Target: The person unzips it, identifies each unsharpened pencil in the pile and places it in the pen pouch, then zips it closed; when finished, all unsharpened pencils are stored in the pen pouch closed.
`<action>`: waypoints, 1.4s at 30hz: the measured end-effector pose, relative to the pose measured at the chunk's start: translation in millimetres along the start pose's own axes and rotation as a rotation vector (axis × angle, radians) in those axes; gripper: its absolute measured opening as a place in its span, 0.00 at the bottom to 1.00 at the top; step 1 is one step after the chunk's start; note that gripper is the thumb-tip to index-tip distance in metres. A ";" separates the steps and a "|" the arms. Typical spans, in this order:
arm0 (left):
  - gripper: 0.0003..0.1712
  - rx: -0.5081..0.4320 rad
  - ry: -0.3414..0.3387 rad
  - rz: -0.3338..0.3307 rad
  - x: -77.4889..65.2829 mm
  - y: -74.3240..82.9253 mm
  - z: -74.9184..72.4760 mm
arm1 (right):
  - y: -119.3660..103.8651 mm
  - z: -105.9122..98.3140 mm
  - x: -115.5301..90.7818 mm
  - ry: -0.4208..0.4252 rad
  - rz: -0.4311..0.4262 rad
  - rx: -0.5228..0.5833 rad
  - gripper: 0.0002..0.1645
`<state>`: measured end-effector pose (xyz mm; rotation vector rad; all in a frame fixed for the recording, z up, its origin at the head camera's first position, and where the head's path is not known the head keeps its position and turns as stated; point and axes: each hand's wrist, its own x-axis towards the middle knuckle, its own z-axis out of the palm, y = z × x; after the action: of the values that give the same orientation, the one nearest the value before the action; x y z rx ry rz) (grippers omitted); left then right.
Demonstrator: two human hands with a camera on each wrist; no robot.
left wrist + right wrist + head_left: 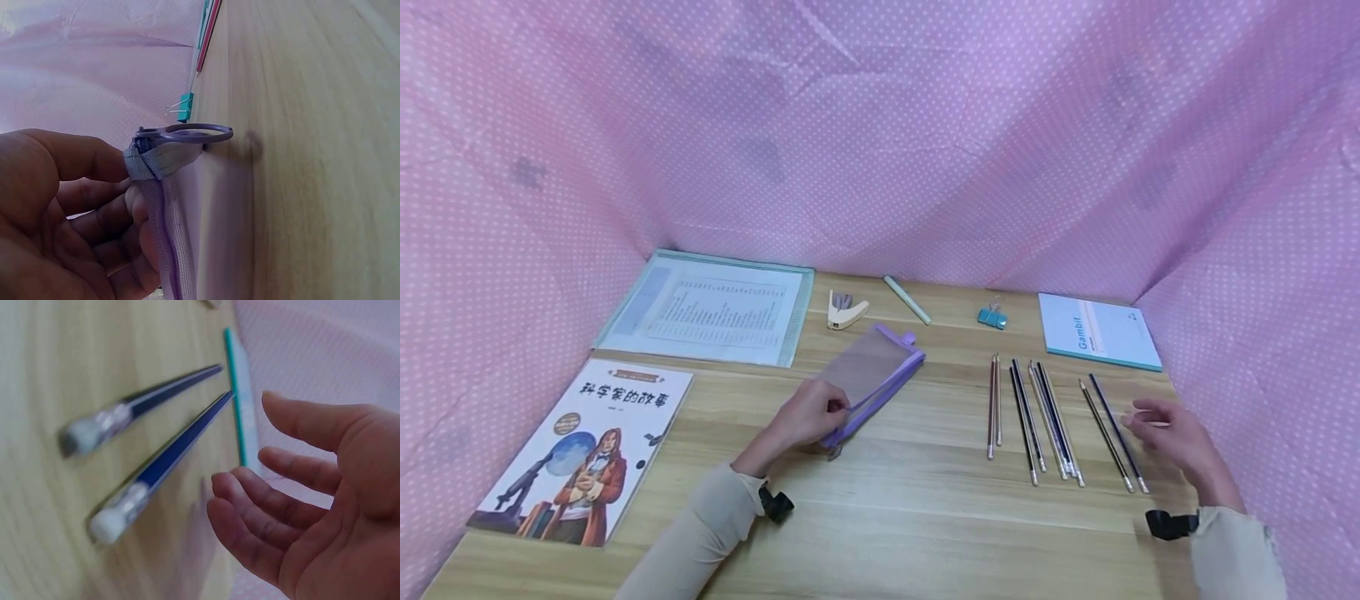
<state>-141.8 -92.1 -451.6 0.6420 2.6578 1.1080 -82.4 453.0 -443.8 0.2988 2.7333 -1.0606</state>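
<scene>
A purple zip pencil case (880,379) with a see-through mesh face lies slanted at the middle of the table. My left hand (808,410) pinches its near edge between thumb and curled fingers. In the left wrist view, a purple zipper ring (200,132) sticks out past the thumb at the case's end. On the right side, my right hand (1172,433) hovers beside a blue pencil (1116,425), fingers loosely bent and holding nothing. Left of that pencil lies a dark one (1103,429). Several more pencils (1051,417) are spread toward the middle, eraser ends facing me.
A picture book (662,392) and a clear document folder (797,333) lie at left. Along the back are a cream stapler (848,316), a pale green stick-shaped item (907,300), a teal binder clip (992,317) and a notebook (1120,333). Pink dotted cloth (880,167) encloses the table.
</scene>
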 end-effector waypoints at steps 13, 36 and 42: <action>0.08 -0.005 -0.009 -0.006 0.1 -0.9 0.3 | 8.8 2.2 13.3 -0.028 -0.020 -0.134 0.40; 0.07 -0.003 -0.027 0.005 1.2 -2.8 1.0 | 5.9 1.9 20.8 -0.070 -0.046 -0.188 0.32; 0.07 0.008 -0.024 0.014 0.6 -3.3 1.4 | 2.1 3.6 19.7 -0.104 -0.018 -0.138 0.33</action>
<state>-142.9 -93.0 -455.0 0.6717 2.6425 1.0870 -100.4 454.4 -452.7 0.1926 2.7030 -0.8607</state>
